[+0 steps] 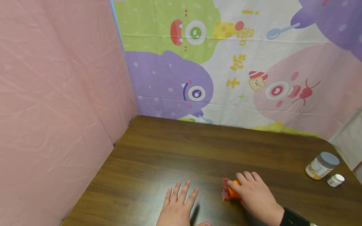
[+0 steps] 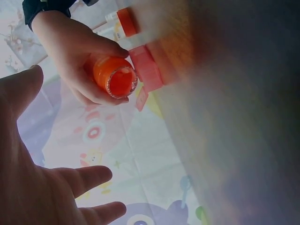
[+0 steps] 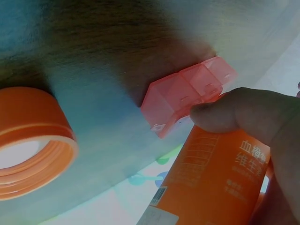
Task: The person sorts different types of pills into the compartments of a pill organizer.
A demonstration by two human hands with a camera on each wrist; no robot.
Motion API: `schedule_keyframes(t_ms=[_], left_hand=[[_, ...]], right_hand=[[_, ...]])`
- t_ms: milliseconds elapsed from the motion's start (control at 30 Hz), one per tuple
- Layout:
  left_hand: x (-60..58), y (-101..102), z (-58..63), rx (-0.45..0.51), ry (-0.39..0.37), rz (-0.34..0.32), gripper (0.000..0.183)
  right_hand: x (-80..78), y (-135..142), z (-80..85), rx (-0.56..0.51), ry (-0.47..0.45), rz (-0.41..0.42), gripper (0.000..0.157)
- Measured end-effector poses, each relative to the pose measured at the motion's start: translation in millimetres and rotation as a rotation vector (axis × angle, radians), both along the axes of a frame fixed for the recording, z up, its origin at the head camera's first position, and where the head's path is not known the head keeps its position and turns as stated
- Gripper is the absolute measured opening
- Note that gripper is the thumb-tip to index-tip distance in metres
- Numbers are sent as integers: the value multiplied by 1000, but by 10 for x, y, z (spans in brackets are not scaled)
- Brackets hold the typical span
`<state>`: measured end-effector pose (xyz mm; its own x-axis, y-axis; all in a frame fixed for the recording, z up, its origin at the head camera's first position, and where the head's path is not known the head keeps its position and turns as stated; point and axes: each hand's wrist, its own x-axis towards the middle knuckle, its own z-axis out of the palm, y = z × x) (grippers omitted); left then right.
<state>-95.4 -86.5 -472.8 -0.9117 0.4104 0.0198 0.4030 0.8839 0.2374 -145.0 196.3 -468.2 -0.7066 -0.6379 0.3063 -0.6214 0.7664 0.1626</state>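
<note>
My right hand grips an orange bottle with printed lettering, the thumb along its side. The bottle lies tilted, and its uncapped mouth faces the left wrist camera. Right beside it on the table is a translucent red pill box with several compartments; one flap sticks out from it. In the right wrist view an orange screw cap rests on the table, hollow side showing. My left hand hovers low over the table, fingers straight and spread, holding nothing, to the left of the box.
A wide jar with a grey lid and a small white bottle stand at the right of the brown wooden table. A cartoon-printed cloth hangs behind the far edge, and a pink cloth hangs at the left.
</note>
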Motion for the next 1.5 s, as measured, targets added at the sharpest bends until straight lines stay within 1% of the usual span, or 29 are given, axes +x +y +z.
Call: schedule_keyframes(t_ms=[200,500,767,1033,1300,1500], left_hand=[[4,-12,-2,3,-11,2,93],[8,-35,-17,0,14,2,94],[17,-36,-13,2,16,0,94],[19,-35,-19,0,14,3,94],[18,-29,-24,4,24,2,93],[31,-32,-30,8,24,2,91]], right_hand=[[1,-18,7,5,18,2,53],[3,-46,31,21,27,-2,52],[15,-56,39,32,21,-3,50],[28,-72,52,75,-19,-8,51],[37,-85,49,93,23,9,51],[45,-93,59,115,8,8,51]])
